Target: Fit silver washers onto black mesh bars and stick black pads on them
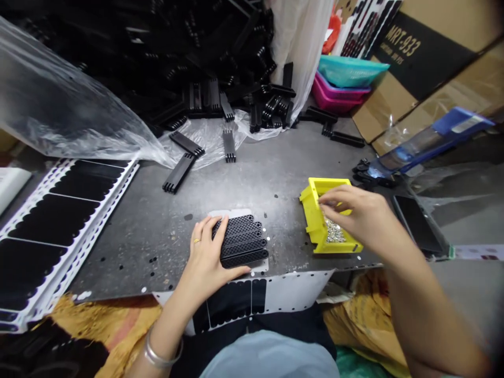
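My left hand (208, 254) is closed around several black plastic bars (244, 240) lying side by side on a white piece at the table's front. The bars have a textured criss-cross surface, and a round hole shows at their right ends. On the right, my right hand (352, 210) hovers over a yellow bin (313, 223), thumb and fingers pinched together. Whatever lies between those fingertips is too small to make out. Small shiny metal parts (334, 232) cover the bin's bottom.
A heap of black plastic pieces (189, 47) fills the back, with loose ones (179, 173) nearer. Black sheets with white edging (59, 218) lie at left. Stacked baskets (342, 94), a carton (425, 47) and a blue clear container (429, 139) stand at right.
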{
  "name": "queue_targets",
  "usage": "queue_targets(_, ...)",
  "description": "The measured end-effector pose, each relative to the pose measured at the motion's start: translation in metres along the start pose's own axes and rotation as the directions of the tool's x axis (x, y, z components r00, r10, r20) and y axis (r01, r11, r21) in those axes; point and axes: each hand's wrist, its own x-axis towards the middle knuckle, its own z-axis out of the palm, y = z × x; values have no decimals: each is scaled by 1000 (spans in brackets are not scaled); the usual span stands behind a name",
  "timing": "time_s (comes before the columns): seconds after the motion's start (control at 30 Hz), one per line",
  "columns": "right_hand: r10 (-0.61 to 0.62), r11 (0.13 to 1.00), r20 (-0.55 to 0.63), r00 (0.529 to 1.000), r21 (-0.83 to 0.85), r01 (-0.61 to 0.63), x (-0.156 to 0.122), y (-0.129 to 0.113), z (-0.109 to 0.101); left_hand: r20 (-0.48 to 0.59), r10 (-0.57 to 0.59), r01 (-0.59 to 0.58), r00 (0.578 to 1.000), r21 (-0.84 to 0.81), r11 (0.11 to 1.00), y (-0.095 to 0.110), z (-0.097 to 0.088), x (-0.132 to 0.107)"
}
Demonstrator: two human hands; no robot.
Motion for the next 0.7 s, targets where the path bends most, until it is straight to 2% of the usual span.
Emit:
queue_targets(0.03, -72, 994, 1, 997, 78, 71, 3, -21, 11, -1, -10, 10, 1000, -2, 1000, 1, 0, 1)
queue_targets(0.13, -290, 941, 153, 945, 226, 252, 7, -85, 64, -19, -51, 51, 999, -8, 999, 5, 2, 2)
queue_targets(0.17, -347, 926, 174, 921, 220, 307, 6, -101, 82, -27, -55, 55, 998, -9, 998, 7, 2, 1)
queue_targets(0.23, -411, 903, 137, 901, 198, 382, 0, -118, 108, -38, -49, 49, 998, -15, 999, 8, 2, -2)
queue_targets(0.3, -449, 874, 48, 892, 231, 427, -10, -116, 119, -22, -24, 23, 999, -32, 999, 6, 0, -8)
queue_targets(0.4, -408, 845, -47, 912, 359, 397, -21, -96, 111, -21, -6, 4, 1000, -70, 998, 0, -10, -16)
queue_targets(0.47, -330, 844, -61, 942, 427, 324, -21, -87, 104, -96, 6, -12, 995, -61, 998, -5, -17, -16)
queue_targets(0.53, -276, 838, -82, 958, 466, 282, -13, -83, 101, -172, 66, -73, 983, -35, 997, -8, -24, -11)
queue_targets(0.6, -264, 842, -123, 957, 454, 291, -1, -81, 103, -190, 152, -157, 970, -13, 987, -9, -28, 0)
queue_targets(0.7, -270, 901, -170, 948, 302, 311, 18, -77, 109, -151, 243, -242, 958, 28, 970, -9, -31, 18)
